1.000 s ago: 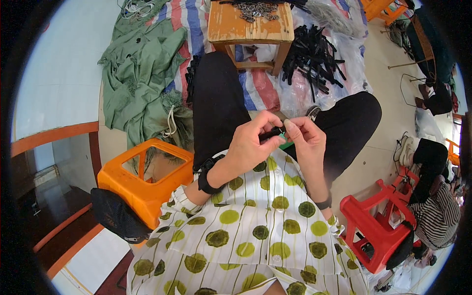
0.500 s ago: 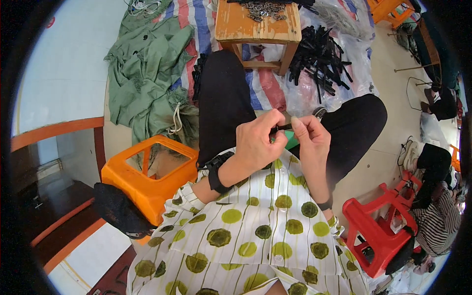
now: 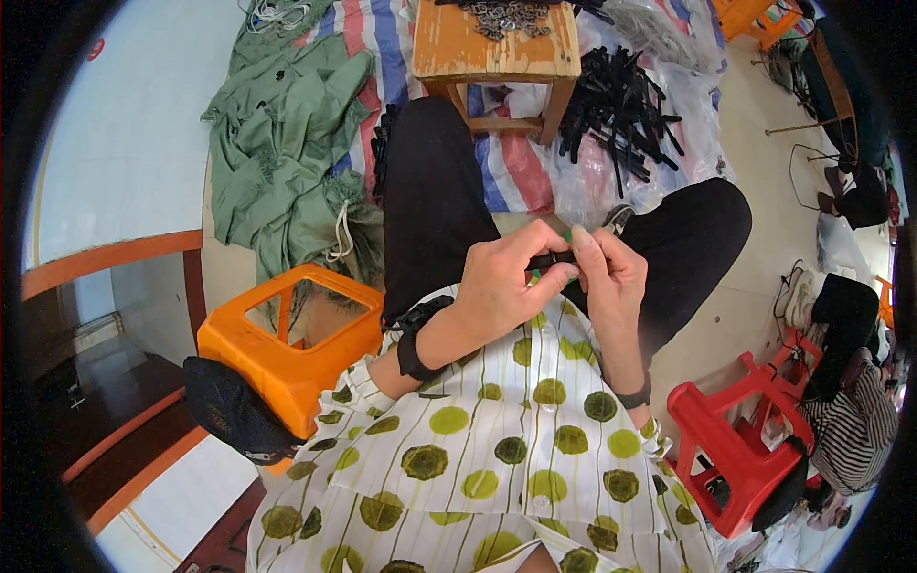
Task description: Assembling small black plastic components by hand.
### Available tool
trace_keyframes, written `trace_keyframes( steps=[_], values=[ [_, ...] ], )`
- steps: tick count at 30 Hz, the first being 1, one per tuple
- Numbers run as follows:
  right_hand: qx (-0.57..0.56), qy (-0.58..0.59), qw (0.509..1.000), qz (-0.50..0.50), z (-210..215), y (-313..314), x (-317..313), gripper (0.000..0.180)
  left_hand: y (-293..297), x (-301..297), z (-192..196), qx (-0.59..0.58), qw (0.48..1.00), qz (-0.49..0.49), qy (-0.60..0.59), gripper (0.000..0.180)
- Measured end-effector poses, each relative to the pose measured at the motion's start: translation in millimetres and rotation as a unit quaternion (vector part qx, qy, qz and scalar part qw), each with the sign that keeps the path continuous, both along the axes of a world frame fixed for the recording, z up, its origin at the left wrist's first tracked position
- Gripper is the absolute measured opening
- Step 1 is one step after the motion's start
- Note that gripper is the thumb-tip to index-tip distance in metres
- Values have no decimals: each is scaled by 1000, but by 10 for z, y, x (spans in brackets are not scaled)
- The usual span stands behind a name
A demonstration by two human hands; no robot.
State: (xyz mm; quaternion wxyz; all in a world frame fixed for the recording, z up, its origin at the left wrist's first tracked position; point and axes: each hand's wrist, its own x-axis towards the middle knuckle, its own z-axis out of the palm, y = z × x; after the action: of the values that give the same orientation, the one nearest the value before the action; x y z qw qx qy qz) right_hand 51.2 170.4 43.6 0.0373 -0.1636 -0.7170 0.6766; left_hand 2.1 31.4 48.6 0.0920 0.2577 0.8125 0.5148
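Observation:
Both hands meet in front of my lap around a narrow black strap-like piece (image 3: 547, 261). My left hand (image 3: 499, 285) pinches one end of it between thumb and forefinger. The other end is gripped by my right hand (image 3: 612, 277), its thumb laid along the top. A bit of something green (image 3: 565, 237) shows at the right fingertips; its kind is hidden. Ahead of my knees, small metal buckle-like pieces (image 3: 511, 19) lie heaped on a worn wooden stool (image 3: 497, 57). Beside that stool rests a pile of black straps (image 3: 621, 119).
An orange plastic stool (image 3: 287, 358) stands at my left, a black bag (image 3: 234, 411) against it. Green cloth (image 3: 287, 143) lies crumpled on a striped sheet (image 3: 525, 172). On my right is a red stool (image 3: 735, 458), with another person in a striped top (image 3: 850, 430) close by.
The black piece now lies flatter between my fingers. The green bit has shifted from below it to above, by the right fingertips. My right hand has turned slightly.

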Motion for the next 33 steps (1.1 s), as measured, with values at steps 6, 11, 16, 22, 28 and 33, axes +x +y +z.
trace_keyframes(
  steps=[6, 11, 16, 22, 28, 33],
  values=[
    [54, 27, 998, -37, 75, -52, 0, 28, 38, 27, 27, 48, 998, 47, 4, 21],
    [9, 10, 1000, -28, 108, -50, -14, 30, 38, 49, 13, 36, 995, 81, 53, 20],
    [-29, -13, 998, -56, 68, -69, -17, 33, 23, 41, 1, 42, 996, 76, 11, 20],
    [-79, -12, 995, -63, 61, -51, -11, 37, 19, 48, -16, 53, 996, 68, -23, 20],
    [-53, -5, 997, -64, 83, -38, -13, 37, -9, 29, -16, 61, 993, 51, -88, 18],
    [-111, 5, 992, -53, 21, -20, -89, 35, -32, -5, -82, 189, 956, 47, -220, 13]
  ],
)
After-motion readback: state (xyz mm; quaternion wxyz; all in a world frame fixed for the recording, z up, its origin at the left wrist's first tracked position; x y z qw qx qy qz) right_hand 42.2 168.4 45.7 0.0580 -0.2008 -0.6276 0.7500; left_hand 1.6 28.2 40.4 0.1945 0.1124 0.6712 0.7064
